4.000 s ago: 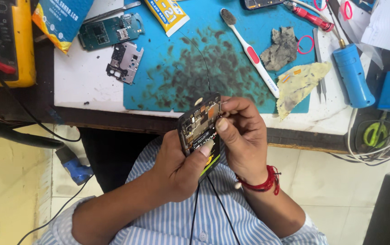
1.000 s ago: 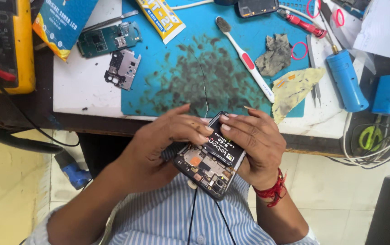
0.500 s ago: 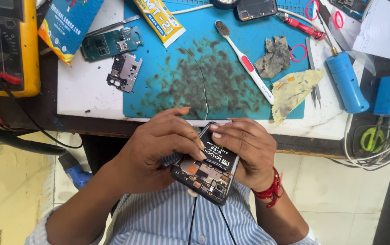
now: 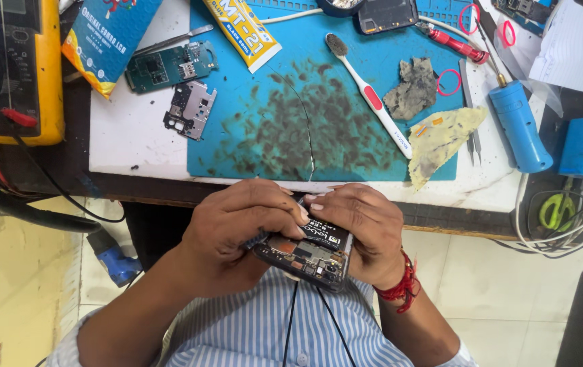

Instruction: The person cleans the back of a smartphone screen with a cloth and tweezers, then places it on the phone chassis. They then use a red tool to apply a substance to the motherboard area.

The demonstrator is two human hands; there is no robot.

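Change: since half a second ago the opened black smartphone with exposed circuitry sits slightly lower and flatter against the striped shirt, both hands closing tighter over it.
Left hand: fingers curled over the phone's upper left edge, gripping it.
Right hand: fingers wrapped round the phone's right side, thumb pressed on its top.
Phone's place: held above the lap, just off the dark front edge of the workbench, clear of it.
Bench: a stained blue rubber work mat runs to the near edge; a white-and-red toothbrush lies across it.
Room: bare white strip left of the mat holds a green circuit board and grey metal shield plate.
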